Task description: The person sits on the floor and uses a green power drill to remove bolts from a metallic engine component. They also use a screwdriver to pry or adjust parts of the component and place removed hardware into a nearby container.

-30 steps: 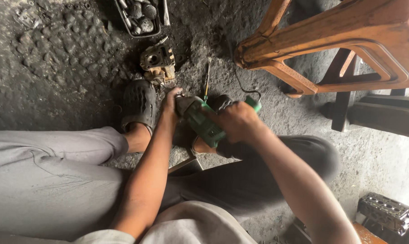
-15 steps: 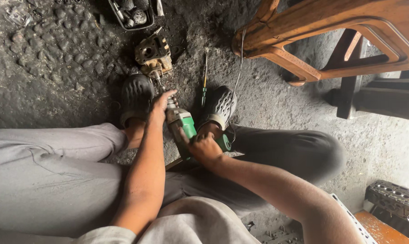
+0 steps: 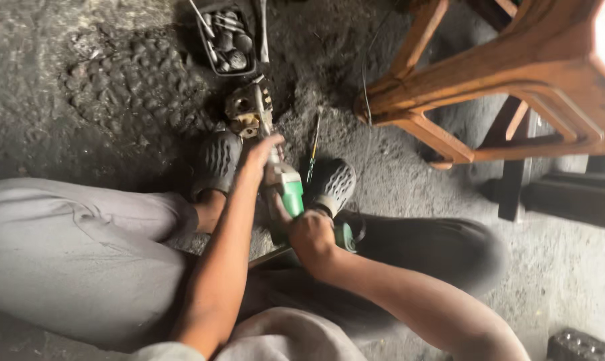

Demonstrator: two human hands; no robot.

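Left hand [image 3: 262, 150]: fingers curled together over the front end of the green power tool [image 3: 290, 197], at centre frame, just below the metal part.
Right hand [image 3: 310, 239]: clamped around the rear body of the green power tool, lower centre of the frame.
Green power tool: held in both hands between the two shoes, nose pointing to the upper part of the frame.
Change from earlier frame: right hand has slid back along the tool, from over its body to its rear end; left hand stays at the nose.
Metal part [image 3: 249, 107]: on the floor, upper centre, touching or just beside the tool's nose; cannot tell which.
Black tray [image 3: 226, 37]: top centre, holding small metal pieces.
Screwdriver [image 3: 313, 148]: green-handled, lying on the floor right of the tool.
Wooden stool [image 3: 509, 73]: upper right, well apart from the hands.
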